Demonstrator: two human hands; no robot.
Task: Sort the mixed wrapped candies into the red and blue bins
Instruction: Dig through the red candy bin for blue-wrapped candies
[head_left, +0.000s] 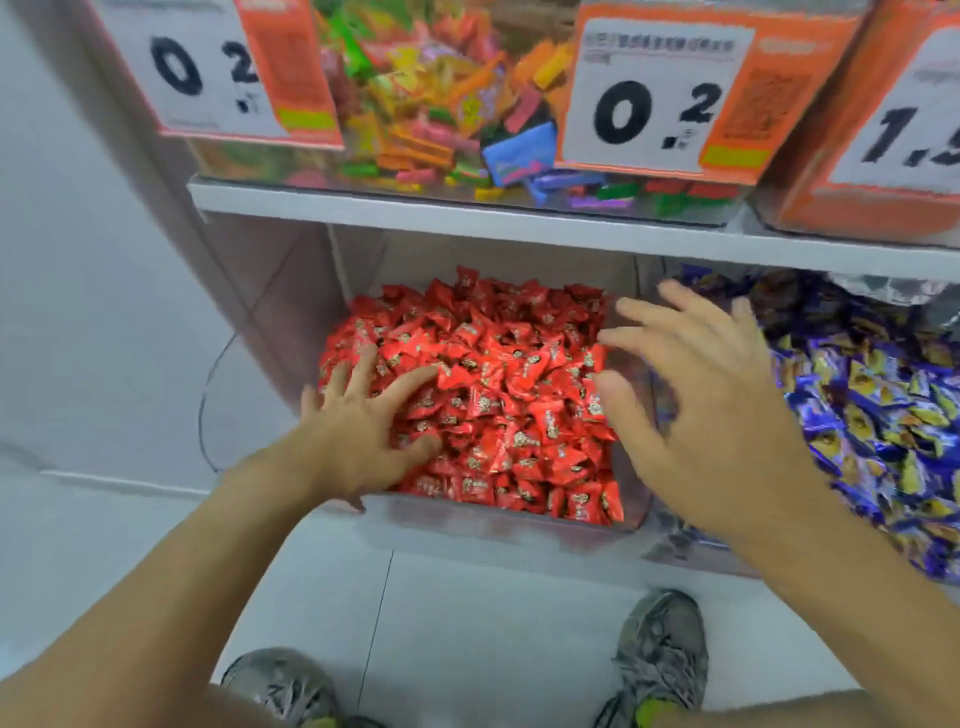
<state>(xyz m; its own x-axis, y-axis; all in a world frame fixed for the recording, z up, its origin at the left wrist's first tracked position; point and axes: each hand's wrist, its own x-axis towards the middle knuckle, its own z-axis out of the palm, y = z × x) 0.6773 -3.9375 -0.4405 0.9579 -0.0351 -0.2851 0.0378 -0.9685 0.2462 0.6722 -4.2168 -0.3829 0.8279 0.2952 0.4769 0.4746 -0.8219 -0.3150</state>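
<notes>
My left hand (358, 441) pressed spread fingers into the clear bin of red wrapped candies (493, 395); my right hand (696, 410) hovered empty, fingers splayed. The sorting looked nearly done.

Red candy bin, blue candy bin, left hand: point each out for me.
Red candy bin (498, 512): head view, clear front wall.
Blue candy bin (691, 558): head view, clear front lower corner.
Left hand (358, 431): head view, back of hand.

A shop's sweets aisle. Large price cards (644, 98) reading 0.2 hang on clear bins (498, 512) of loose wrapped candies (498, 389), ranged on a white shelf (467, 215) above a pale tiled floor (467, 623).
</notes>
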